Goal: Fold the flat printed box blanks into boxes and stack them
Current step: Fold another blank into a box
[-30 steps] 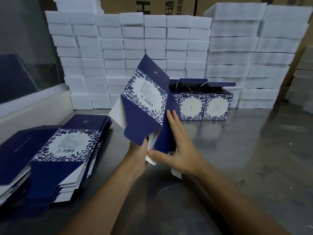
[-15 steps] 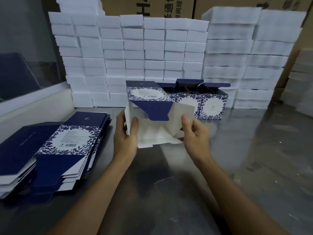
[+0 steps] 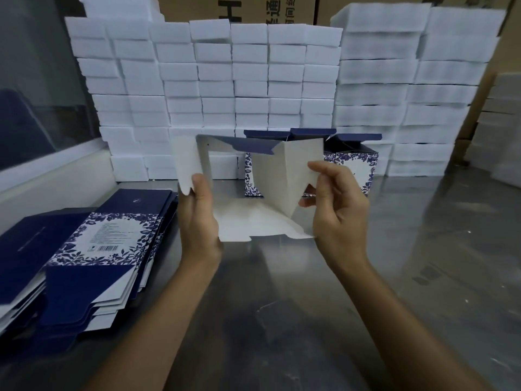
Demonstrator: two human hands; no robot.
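I hold a box blank [image 3: 284,179] opened into a square tube above the steel table, its white inside facing me and its flaps spread. My left hand [image 3: 198,218] grips the tube's left wall, thumb on a white flap. My right hand [image 3: 335,204] pinches the right flap between thumb and forefinger. A pile of flat blue printed blanks [image 3: 84,249] lies at the left. Folded blue-and-white boxes [image 3: 358,165] stand in a row behind the tube, lids up, partly hidden by it.
Stacks of white foam blocks [image 3: 225,80] form a wall at the back of the steel table [image 3: 423,277]. More white stacks [image 3: 504,131] stand at the far right. Brown cartons [image 3: 253,7] rise behind. A glass partition [image 3: 33,94] borders the left.
The blank went from flat and tilted in both hands to an opened square tube facing me. My hands moved apart to its two sides, and the flaps spread outward.
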